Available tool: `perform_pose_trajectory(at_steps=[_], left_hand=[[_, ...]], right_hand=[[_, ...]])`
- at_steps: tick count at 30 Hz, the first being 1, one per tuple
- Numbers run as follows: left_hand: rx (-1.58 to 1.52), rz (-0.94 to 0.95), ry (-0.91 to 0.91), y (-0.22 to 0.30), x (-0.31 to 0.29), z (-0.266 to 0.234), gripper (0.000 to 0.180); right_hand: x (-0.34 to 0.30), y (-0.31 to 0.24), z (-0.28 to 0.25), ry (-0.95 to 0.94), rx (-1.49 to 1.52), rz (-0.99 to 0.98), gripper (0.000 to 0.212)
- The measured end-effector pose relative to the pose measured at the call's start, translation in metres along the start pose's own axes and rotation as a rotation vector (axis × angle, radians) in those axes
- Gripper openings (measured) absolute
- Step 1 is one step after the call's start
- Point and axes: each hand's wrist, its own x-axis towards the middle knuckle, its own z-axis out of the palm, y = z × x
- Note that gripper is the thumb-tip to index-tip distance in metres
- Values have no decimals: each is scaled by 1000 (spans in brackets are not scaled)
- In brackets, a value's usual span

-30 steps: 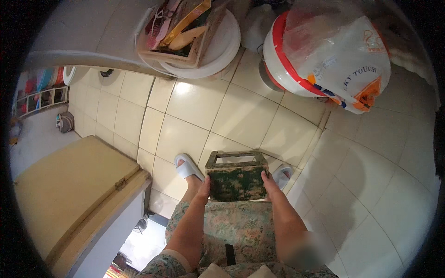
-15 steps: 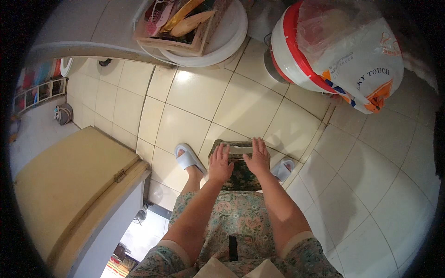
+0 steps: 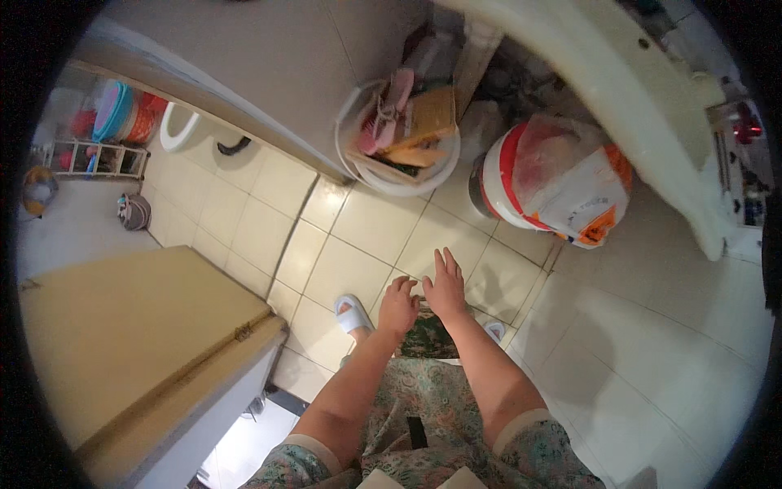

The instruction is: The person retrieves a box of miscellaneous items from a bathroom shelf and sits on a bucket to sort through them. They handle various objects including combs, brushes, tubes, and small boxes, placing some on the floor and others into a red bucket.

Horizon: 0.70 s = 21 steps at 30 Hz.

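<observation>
My left hand (image 3: 399, 306) hovers in front of my body, fingers a little bent and holding nothing. Close beside it, my right hand (image 3: 444, 284) has its fingers stretched forward and apart, also with nothing in it. Beneath both hands is a low, dark object with a mottled green-brown pattern (image 3: 429, 337), like a small stool; my hands and forearms partly cover it. Whether the hands touch it cannot be made out. It stands between my feet, which wear pale blue slippers (image 3: 351, 313).
Ahead is a white bucket (image 3: 397, 188) topped with a basket of pink and yellow items (image 3: 419, 147). Right of it stands a white bucket with a red rim (image 3: 507, 181), a plastic bag on top. A wooden door (image 3: 155, 326) is at left, a white basin-like edge (image 3: 652, 122) at upper right.
My view has tilted up, showing the basin edge and more of the far side. Both hands have drawn closer together, the left one's fingers more bent. Nothing was taken hold of.
</observation>
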Motion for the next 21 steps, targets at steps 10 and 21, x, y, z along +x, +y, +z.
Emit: perform_pose_trajectory(at_steps=[10, 21], left_hand=[[-36, -175, -157, 30, 21, -164, 30], [-736, -606, 43, 31, 148, -111, 65]], right_hand=[[4, -106, -46, -51, 48, 104, 64], [135, -46, -91, -274, 182, 141, 62]])
